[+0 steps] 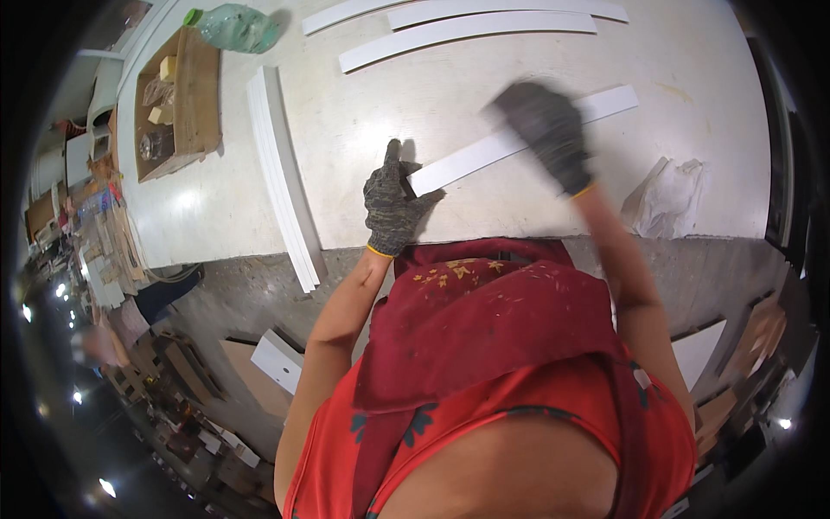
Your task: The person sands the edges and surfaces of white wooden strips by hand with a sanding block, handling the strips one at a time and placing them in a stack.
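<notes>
A narrow white strip (471, 162) lies slantwise on the white worktable, its right end farther from me than its left. My left hand (391, 206), in a dark grey knitted glove with a yellow cuff, holds the strip's left end, with one finger pointing away from me. Over the strip's right half is my right hand (553, 138), gloved the same way and smeared by motion. Its fingers are too blurred to show whether they hold anything. Part of the strip is hidden under it.
More white strips (471, 38) lie at the table's far side. A stack of strips (284, 177) overhangs the near edge at left. Beyond it are an open cardboard box (197, 95) and a green-capped plastic bottle (238, 28). A crumpled white bag (670, 199) lies at right.
</notes>
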A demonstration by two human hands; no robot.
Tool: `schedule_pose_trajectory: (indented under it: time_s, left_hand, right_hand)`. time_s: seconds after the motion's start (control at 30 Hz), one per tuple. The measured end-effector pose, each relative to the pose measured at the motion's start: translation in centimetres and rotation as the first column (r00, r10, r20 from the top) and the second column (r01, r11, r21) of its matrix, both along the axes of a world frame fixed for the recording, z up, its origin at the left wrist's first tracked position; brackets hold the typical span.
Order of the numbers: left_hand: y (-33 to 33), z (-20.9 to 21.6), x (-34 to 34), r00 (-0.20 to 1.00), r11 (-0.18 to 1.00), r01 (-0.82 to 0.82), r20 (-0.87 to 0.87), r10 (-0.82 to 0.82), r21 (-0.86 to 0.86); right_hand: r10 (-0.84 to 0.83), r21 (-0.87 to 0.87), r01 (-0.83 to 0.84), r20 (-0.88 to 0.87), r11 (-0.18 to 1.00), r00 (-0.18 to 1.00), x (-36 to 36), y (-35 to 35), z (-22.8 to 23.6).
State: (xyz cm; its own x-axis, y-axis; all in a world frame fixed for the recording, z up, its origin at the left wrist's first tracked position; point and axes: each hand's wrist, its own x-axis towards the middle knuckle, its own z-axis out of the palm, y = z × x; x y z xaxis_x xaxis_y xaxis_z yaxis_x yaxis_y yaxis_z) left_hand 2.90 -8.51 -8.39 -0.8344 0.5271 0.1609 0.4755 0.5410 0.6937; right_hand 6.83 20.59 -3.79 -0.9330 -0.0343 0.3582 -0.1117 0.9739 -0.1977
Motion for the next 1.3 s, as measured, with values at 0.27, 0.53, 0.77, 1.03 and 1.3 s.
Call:
schedule_pose_trajectory:
  time_s: [0.27,0.53,0.77,1.03,1.3]
  left_hand:
    - [-1.5,-0.2,-0.2,1.000,0.998,0.006,0.021,-0.005,-0.069]
    - [-1.2,0.6,-1.3,0.988,0.988,0.131,0.090,-0.124,-0.085]
    - [-0.6,5.9,-1.5,0.419,0.951,-0.261,0.907,-0.044,0.167]
    - [-4.0,-1.0,0.1,0.941,0.993,0.092,0.334,-0.063,-0.073]
    - [0.5,2.9,1.0,0.707,0.974,-0.198,0.705,0.065,0.109]
  right_hand:
    - [0.234,-0.257,-0.234,-0.032,0.938,0.972,2.3,-6.0,0.4]
    - [-0.809,-0.073,0.810,0.043,0.582,0.586,9.7,21.0,-2.5]
    - [-0.212,0.028,0.232,-0.318,0.972,0.924,4.2,5.5,0.6]
    - [0.227,-0.320,-0.232,-0.056,0.919,0.972,2.3,-11.8,1.3]
    - [-0.009,-0.163,0.042,0.199,0.986,0.980,0.5,-1.1,1.7]
